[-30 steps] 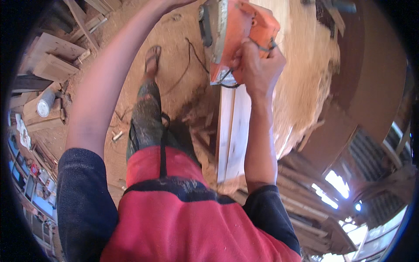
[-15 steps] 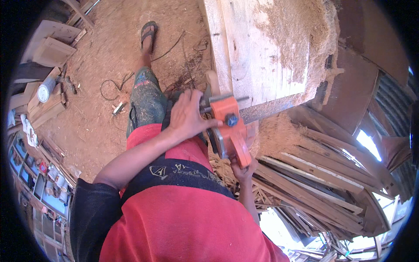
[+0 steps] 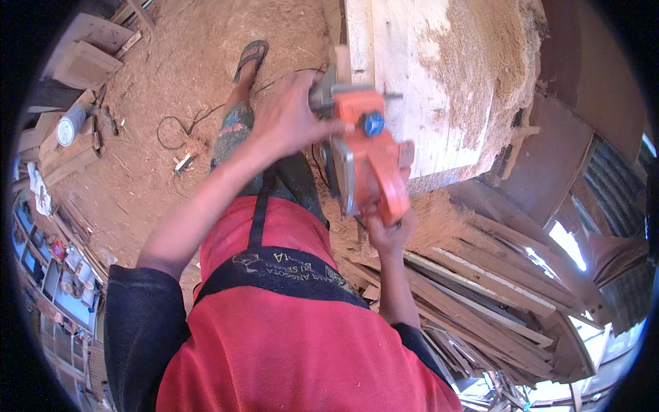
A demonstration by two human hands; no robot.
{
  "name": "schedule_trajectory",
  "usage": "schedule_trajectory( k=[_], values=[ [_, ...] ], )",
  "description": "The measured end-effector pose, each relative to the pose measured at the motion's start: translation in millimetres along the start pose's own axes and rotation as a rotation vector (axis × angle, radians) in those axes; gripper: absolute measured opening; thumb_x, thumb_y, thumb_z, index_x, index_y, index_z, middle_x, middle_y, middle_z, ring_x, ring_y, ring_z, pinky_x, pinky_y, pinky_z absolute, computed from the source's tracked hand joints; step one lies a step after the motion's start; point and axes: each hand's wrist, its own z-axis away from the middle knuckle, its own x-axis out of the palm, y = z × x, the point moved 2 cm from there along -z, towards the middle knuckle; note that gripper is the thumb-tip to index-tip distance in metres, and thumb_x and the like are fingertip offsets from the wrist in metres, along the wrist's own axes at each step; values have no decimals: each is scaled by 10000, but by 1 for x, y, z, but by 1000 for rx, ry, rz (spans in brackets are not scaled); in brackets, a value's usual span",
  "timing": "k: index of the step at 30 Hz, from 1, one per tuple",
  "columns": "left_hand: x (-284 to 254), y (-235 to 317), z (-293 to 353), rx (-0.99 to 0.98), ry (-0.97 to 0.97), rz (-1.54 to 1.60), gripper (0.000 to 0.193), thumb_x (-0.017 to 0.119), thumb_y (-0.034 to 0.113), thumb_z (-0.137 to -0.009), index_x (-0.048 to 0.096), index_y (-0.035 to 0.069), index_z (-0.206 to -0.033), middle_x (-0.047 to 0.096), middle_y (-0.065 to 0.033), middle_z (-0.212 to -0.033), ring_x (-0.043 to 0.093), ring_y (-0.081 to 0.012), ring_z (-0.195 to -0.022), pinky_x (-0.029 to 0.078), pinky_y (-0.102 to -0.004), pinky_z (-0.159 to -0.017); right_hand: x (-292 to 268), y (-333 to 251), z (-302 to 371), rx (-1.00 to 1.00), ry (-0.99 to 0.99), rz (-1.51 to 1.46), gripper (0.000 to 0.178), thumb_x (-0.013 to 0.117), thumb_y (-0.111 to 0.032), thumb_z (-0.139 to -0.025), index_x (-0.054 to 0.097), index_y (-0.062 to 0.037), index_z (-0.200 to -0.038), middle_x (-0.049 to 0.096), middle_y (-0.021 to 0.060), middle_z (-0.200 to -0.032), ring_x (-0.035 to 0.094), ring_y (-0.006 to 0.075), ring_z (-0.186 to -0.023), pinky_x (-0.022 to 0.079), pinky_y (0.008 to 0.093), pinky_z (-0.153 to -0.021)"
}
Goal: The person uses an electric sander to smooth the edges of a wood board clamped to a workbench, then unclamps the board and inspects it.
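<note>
An orange electric planer [image 3: 367,158] with a blue knob is held in both hands, turned on its side along the left edge of a pale wooden board [image 3: 395,82]. Around the rear handle, my right hand [image 3: 389,230] is closed. My left hand [image 3: 288,120] grips the planer's front, its thumb laid on the orange body beside the knob. The left fingers are partly hidden behind the tool and slightly blurred. Sawdust [image 3: 473,41] lies thick across the board's right part.
Stacked wood strips [image 3: 480,275] lie at the lower right. A black cord [image 3: 182,127] curls over the sawdust-covered ground [image 3: 165,62] at left. Near the left rim are a white bucket [image 3: 68,129], wood offcuts [image 3: 86,65] and shelves of small items [image 3: 72,292].
Both hands have moved the planer away from my body, farther up along the board's edge. Each hand keeps its grip. My view has shifted slightly.
</note>
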Motion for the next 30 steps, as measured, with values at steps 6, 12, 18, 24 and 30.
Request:
schedule_trajectory(
  k=[6,12,18,24,30],
  values=[
    [-79,-9,-127,88,16,201,696,875,504,-742,701,14,-1205,732,-156,-1021,699,-251,-908,554,-396,-831,42,-92,-155,-202,54,139,216,739,-202,-797,691,-1,-861,704,149,-759,681,210,-666,544,365,-654],
    [-125,-25,-201,152,0,380,688,855,567,-762,712,83,-1229,737,-128,-1124,696,-230,-1038,553,-383,-944,71,-139,-238,-266,1,-184,218,749,-215,-818,693,-9,-862,695,101,-751,649,168,-643,525,331,-604],
    [-37,-17,-74,166,69,362,729,860,551,-734,694,30,-1216,722,-161,-1058,689,-261,-979,549,-401,-887,28,-71,-94,-123,75,154,365,808,-232,-796,697,-18,-1069,739,168,-941,727,286,-864,563,408,-788],
    [85,-3,126,42,6,191,1086,890,431,-728,343,-29,-1546,437,-236,-1257,419,-389,-1178,366,-497,-1062,-30,63,118,220,56,-151,311,753,-94,-780,708,29,-1062,708,133,-855,715,220,-764,547,334,-702],
    [96,0,140,-70,-73,215,1119,929,425,-671,375,1,-1546,445,-210,-1255,418,-374,-1208,380,-472,-1072,-38,73,135,161,12,42,255,708,-40,-667,717,-6,-920,655,91,-732,648,214,-628,521,340,-627]
  ],
)
